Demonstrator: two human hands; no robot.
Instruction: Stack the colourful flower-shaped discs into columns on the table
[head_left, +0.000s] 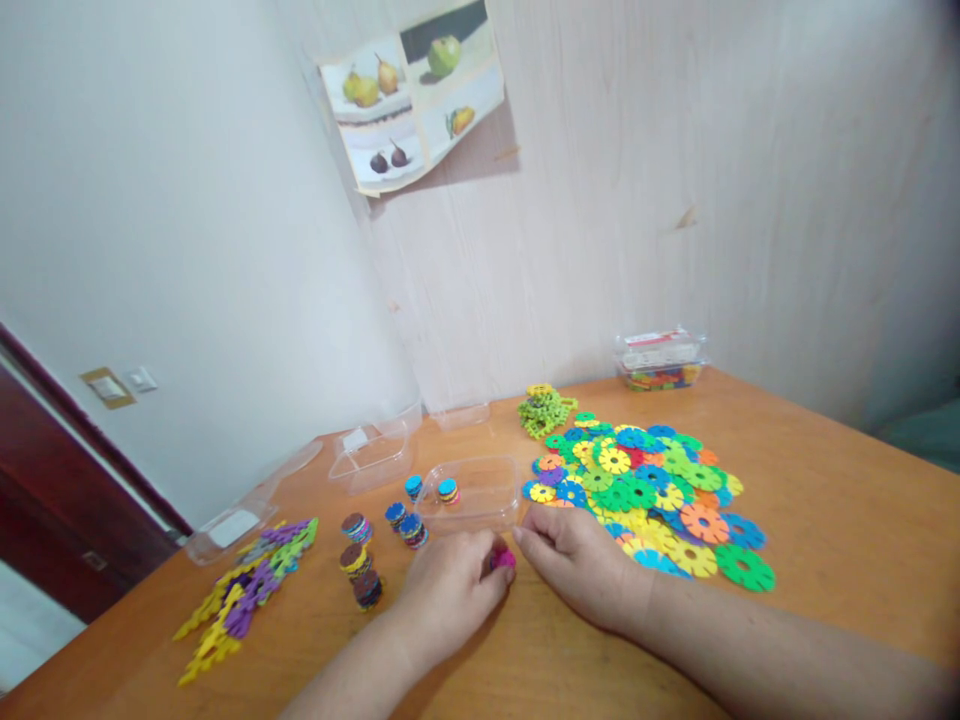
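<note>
At the front middle of the table, my left hand (454, 588) is closed, thumb and fingers pinching a small magenta disc piece (503, 559). Part of that piece is hidden by the fingers, so I cannot tell if it is one disc or several. Just to the right, my right hand (576, 562) rests with its fingers curled together, and what they hold, if anything, is hidden. Beyond both hands lies a shallow clear plastic tray (480, 512) with a small stack of discs (448, 490) in it. Left of my left hand stand brown-topped stacks (355, 560) and blue-topped stacks (413, 530).
A wide heap of notched flower-shaped discs (637, 490) spreads right of my hands. Behind it are a green interlocked cluster (546, 412) and a filled clear box (660, 360). Purple and yellow linked pieces (251, 595) lie left, near clear containers (375, 455) by the wall.
</note>
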